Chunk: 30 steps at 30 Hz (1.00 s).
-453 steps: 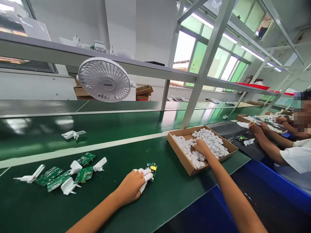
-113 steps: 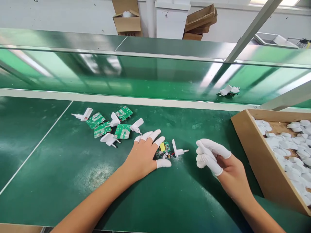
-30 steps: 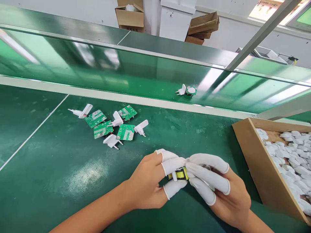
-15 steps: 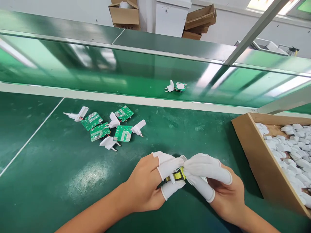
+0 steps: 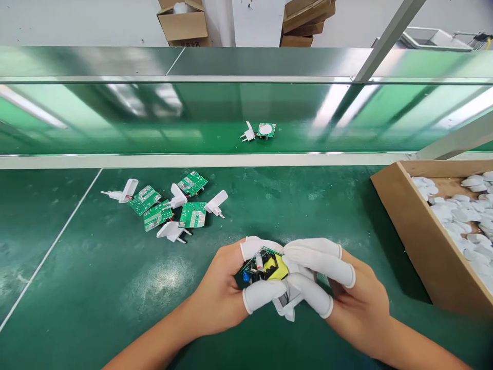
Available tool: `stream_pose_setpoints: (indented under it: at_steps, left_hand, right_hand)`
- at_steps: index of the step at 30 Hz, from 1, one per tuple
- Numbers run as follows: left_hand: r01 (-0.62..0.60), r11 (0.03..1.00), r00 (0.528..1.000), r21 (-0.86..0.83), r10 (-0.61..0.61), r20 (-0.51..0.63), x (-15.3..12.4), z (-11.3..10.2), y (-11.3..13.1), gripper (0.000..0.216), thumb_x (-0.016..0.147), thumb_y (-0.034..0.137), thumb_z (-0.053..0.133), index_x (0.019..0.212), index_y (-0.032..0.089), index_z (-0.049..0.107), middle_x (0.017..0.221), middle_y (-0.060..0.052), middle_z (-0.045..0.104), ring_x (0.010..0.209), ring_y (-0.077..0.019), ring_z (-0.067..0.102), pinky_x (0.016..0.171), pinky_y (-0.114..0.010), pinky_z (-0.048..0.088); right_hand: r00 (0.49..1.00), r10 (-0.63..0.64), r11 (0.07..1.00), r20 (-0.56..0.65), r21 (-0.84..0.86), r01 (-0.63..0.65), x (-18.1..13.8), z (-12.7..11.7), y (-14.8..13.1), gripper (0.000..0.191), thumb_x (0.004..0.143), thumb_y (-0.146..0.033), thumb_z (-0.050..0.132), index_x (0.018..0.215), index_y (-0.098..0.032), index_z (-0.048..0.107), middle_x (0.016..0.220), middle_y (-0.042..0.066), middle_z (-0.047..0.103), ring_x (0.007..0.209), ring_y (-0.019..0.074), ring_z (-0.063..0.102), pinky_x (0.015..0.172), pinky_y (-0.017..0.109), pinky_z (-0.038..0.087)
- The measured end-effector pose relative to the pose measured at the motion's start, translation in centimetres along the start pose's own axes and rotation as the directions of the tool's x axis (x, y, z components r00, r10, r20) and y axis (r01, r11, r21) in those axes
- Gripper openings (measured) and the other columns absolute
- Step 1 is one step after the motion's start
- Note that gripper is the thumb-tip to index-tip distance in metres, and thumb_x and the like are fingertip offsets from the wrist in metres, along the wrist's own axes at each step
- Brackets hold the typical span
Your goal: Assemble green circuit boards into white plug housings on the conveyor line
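Both hands meet low in the middle of the green table, fingertips in white finger cots. My left hand (image 5: pixel 227 288) pinches a small green circuit board (image 5: pixel 264 265) with a yellow transformer, its component side facing up. My right hand (image 5: pixel 346 293) is closed on the same board from the right, fingers across its edge. A white plug piece (image 5: pixel 287 307) wired to the board hangs just under the fingers.
A cluster of green boards with white plug pieces (image 5: pixel 169 205) lies to the left. One finished board with a white pad (image 5: pixel 262 131) rides the conveyor belt behind. A cardboard tray (image 5: pixel 408 226) of white pads stands at the right. Cardboard boxes (image 5: pixel 181 23) sit beyond the belt.
The board has been turned in my hands so its components now face up, and the white plug piece hangs below. The board on the conveyor has travelled further left.
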<state>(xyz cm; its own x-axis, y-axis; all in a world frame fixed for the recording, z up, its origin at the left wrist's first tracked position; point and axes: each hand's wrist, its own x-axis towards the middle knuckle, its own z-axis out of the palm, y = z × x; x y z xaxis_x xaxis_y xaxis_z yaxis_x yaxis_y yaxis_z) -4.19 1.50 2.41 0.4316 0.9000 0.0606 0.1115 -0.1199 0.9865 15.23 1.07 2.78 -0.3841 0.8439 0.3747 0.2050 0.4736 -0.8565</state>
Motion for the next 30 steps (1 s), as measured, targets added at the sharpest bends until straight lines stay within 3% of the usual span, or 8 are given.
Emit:
stream_pose_setpoints:
  at_steps: [7, 16, 18, 21, 23, 25, 27, 30]
  left_hand:
    - [-0.058, 0.998, 0.998, 0.025, 0.058, 0.002, -0.2, 0.4, 0.2, 0.031, 0.075, 0.012, 0.062, 0.102, 0.025, 0.059, 0.084, 0.001, 0.062, 0.069, -0.0119, 0.054, 0.064, -0.022, 0.045]
    - [-0.111, 0.993, 0.992, 0.049, 0.113, -0.059, -0.6, 0.8, -0.2, 0.034, 0.074, 0.012, 0.063, 0.105, 0.024, 0.058, 0.078, 0.0, 0.063, 0.068, -0.0124, 0.055, 0.063, -0.023, 0.045]
    - [-0.064, 0.998, 0.995, 0.011, 0.064, -0.082, -0.5, 0.7, -0.2, 0.032, 0.073, 0.013, 0.065, 0.103, 0.023, 0.06, 0.08, 0.0, 0.062, 0.072, -0.0136, 0.056, 0.066, -0.024, 0.046]
    - [0.177, 0.958, 0.981, -0.226, -0.19, -0.037, -0.4, 0.6, 0.0, 0.022, 0.076, 0.02, 0.065, 0.097, 0.023, 0.063, 0.081, -0.001, 0.064, 0.075, -0.0134, 0.059, 0.068, -0.023, 0.048]
    - [0.334, 0.831, 0.94, -0.445, -0.33, 0.09, -0.3, 0.5, 0.0, 0.031, 0.074, 0.024, 0.067, 0.105, 0.023, 0.061, 0.087, -0.002, 0.066, 0.075, -0.0134, 0.06, 0.067, -0.023, 0.049]
    - [0.411, 0.71, 0.908, -0.571, -0.372, 0.19, -0.2, 0.4, 0.0, 0.055, 0.066, 0.022, 0.075, 0.118, 0.026, 0.054, 0.094, -0.003, 0.066, 0.072, -0.0127, 0.061, 0.062, -0.021, 0.05]
    - [0.426, 0.664, 0.899, -0.615, -0.385, 0.207, -0.1, 0.4, 0.0, 0.071, 0.062, 0.015, 0.077, 0.125, 0.031, 0.047, 0.102, -0.003, 0.066, 0.072, -0.0115, 0.063, 0.063, -0.02, 0.051]
    - [0.389, 0.67, 0.915, -0.632, -0.361, 0.18, 0.1, 0.4, 0.3, 0.068, 0.065, 0.008, 0.074, 0.123, 0.033, 0.049, 0.108, -0.002, 0.066, 0.084, -0.0147, 0.065, 0.074, -0.023, 0.052]
  right_hand:
    - [0.998, 0.031, 0.988, 0.049, 0.153, -0.038, -0.1, 0.5, 0.2, 0.055, 0.081, 0.002, 0.049, 0.123, -0.032, 0.051, 0.107, 0.004, 0.052, 0.061, 0.0076, 0.06, 0.07, 0.029, 0.058]
    - [0.994, 0.0, 0.949, 0.114, 0.314, -0.036, 0.2, 0.5, 0.5, 0.056, 0.083, 0.005, 0.043, 0.124, -0.032, 0.049, 0.11, 0.004, 0.046, 0.069, 0.0076, 0.06, 0.06, 0.023, 0.057]
    - [0.995, -0.029, 0.962, 0.1, 0.274, 0.001, 0.2, 0.4, 0.6, 0.055, 0.083, 0.003, 0.044, 0.125, -0.031, 0.048, 0.107, 0.005, 0.046, 0.072, 0.0093, 0.061, 0.061, 0.024, 0.058]
    - [0.993, -0.037, 0.99, 0.114, 0.137, 0.021, 0.4, 0.2, 0.8, 0.052, 0.082, 0.0, 0.047, 0.125, -0.03, 0.049, 0.106, 0.006, 0.048, 0.077, 0.0115, 0.061, 0.066, 0.026, 0.057]
    - [0.992, 0.053, 0.996, 0.117, 0.068, -0.061, 0.6, 0.1, 1.0, 0.048, 0.083, -0.004, 0.049, 0.123, -0.031, 0.051, 0.108, 0.006, 0.05, 0.081, 0.0129, 0.062, 0.068, 0.026, 0.057]
    - [0.977, 0.195, 0.976, 0.084, 0.08, -0.201, 0.7, 0.1, 1.2, 0.041, 0.084, -0.011, 0.051, 0.12, -0.031, 0.054, 0.109, 0.006, 0.052, 0.089, 0.0158, 0.062, 0.07, 0.026, 0.057]
    - [0.942, 0.331, 0.925, 0.06, 0.177, -0.337, 0.8, 0.2, 1.3, 0.037, 0.085, -0.017, 0.052, 0.119, -0.03, 0.054, 0.107, 0.005, 0.055, 0.089, 0.0176, 0.063, 0.07, 0.028, 0.057]
    - [0.884, 0.452, 0.807, 0.119, 0.367, -0.462, 0.8, 0.3, 1.1, 0.04, 0.085, -0.023, 0.055, 0.124, -0.026, 0.049, 0.096, 0.004, 0.061, 0.074, 0.0153, 0.065, 0.062, 0.028, 0.057]
